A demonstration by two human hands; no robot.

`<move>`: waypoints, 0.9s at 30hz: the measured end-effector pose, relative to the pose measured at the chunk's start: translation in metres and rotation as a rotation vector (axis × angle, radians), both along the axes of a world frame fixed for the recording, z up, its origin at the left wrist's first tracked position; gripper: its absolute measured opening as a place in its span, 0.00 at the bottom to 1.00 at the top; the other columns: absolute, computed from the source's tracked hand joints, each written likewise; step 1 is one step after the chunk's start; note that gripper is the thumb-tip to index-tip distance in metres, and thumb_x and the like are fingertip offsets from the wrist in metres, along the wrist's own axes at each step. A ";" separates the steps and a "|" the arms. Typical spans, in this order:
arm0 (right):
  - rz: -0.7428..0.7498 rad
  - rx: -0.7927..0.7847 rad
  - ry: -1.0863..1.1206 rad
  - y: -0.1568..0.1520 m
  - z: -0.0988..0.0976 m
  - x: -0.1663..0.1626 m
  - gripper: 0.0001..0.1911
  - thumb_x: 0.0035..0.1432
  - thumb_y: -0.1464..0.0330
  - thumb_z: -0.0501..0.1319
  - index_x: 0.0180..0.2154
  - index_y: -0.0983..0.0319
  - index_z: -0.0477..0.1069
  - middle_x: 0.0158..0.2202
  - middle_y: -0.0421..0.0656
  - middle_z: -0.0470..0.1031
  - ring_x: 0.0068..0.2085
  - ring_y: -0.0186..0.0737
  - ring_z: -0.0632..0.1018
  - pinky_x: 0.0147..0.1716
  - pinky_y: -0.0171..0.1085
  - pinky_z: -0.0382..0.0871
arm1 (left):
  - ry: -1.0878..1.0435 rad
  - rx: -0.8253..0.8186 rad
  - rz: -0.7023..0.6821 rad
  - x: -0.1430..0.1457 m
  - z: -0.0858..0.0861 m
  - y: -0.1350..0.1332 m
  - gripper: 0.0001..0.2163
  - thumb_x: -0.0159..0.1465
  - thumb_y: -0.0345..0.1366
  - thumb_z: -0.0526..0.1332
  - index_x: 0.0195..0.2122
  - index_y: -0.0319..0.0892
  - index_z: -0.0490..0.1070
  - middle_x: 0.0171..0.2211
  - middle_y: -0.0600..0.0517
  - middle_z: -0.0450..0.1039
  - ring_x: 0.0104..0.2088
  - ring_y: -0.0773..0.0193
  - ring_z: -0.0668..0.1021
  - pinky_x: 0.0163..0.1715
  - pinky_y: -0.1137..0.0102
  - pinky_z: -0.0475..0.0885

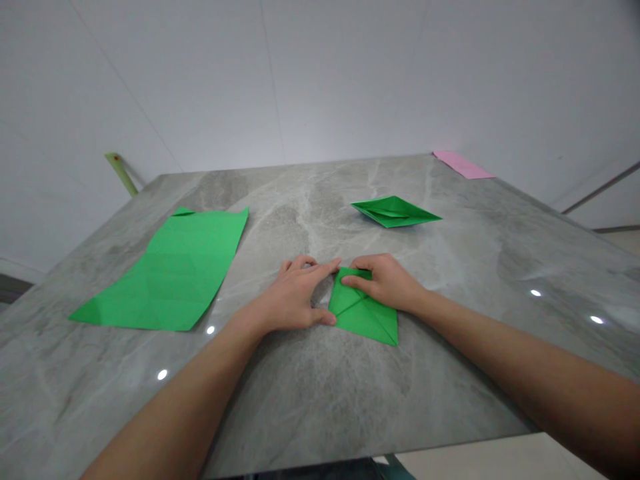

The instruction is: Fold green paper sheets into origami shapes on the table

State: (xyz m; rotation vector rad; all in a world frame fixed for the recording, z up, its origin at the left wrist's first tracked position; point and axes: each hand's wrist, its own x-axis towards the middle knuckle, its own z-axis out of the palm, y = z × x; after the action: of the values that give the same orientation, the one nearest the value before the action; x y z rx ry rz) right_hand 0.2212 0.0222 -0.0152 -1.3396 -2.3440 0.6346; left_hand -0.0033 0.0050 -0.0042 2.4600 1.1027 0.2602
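A small folded sheet of green paper [367, 317] with crease lines lies on the table between my hands. My right hand [383, 280] grips its upper part, thumb on top and the fingers curled behind the far edge. At the paper's left side is my left hand [300, 297], its thumb and forefinger spread apart; the thumb tip touches the lower left corner and the forefinger tip reaches the top corner. Beyond my right hand rests a green folded paper boat-like shape [395, 212], pointed at both ends.
A large green paper sheet [185, 273] with curled corners lies at the left on the grey marbled table [300, 400]. Pink paper [464, 165] sits at the far right corner. A light green bar [121, 175] stands past the far left edge, and a white wall [300, 80] rises behind.
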 end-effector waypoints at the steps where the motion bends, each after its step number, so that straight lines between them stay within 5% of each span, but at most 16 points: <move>1: -0.002 0.000 0.002 0.000 0.000 0.000 0.13 0.60 0.63 0.63 0.25 0.62 0.70 0.22 0.38 0.70 0.26 0.35 0.69 0.28 0.35 0.53 | -0.001 0.001 0.001 0.000 0.000 0.000 0.45 0.53 0.48 0.72 0.69 0.46 0.51 0.64 0.44 0.63 0.59 0.45 0.63 0.57 0.47 0.55; 13: -0.050 0.034 -0.022 0.002 -0.003 -0.002 0.08 0.58 0.64 0.64 0.30 0.62 0.74 0.29 0.42 0.76 0.32 0.39 0.74 0.32 0.36 0.59 | -0.019 0.025 -0.036 -0.001 -0.001 0.000 0.48 0.54 0.51 0.72 0.70 0.57 0.44 0.64 0.50 0.63 0.57 0.45 0.63 0.57 0.48 0.56; 20: -0.068 0.069 -0.018 0.003 -0.004 0.001 0.08 0.57 0.65 0.64 0.29 0.62 0.74 0.29 0.43 0.76 0.32 0.41 0.73 0.32 0.36 0.60 | 0.113 0.051 -0.095 -0.001 0.006 -0.001 0.24 0.59 0.51 0.68 0.57 0.62 0.70 0.65 0.52 0.61 0.59 0.40 0.61 0.54 0.44 0.58; 27: -0.103 0.061 0.002 0.004 -0.003 0.002 0.07 0.58 0.67 0.63 0.28 0.62 0.74 0.28 0.43 0.76 0.32 0.41 0.73 0.32 0.37 0.61 | 0.121 0.067 -0.094 -0.002 0.004 -0.001 0.22 0.59 0.51 0.67 0.55 0.62 0.72 0.67 0.50 0.57 0.61 0.38 0.60 0.55 0.42 0.57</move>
State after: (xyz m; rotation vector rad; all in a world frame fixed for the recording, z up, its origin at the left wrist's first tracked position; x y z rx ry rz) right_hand 0.2232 0.0262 -0.0180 -1.4216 -2.2570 0.5291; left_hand -0.0057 0.0038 -0.0004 2.6090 1.0382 0.1228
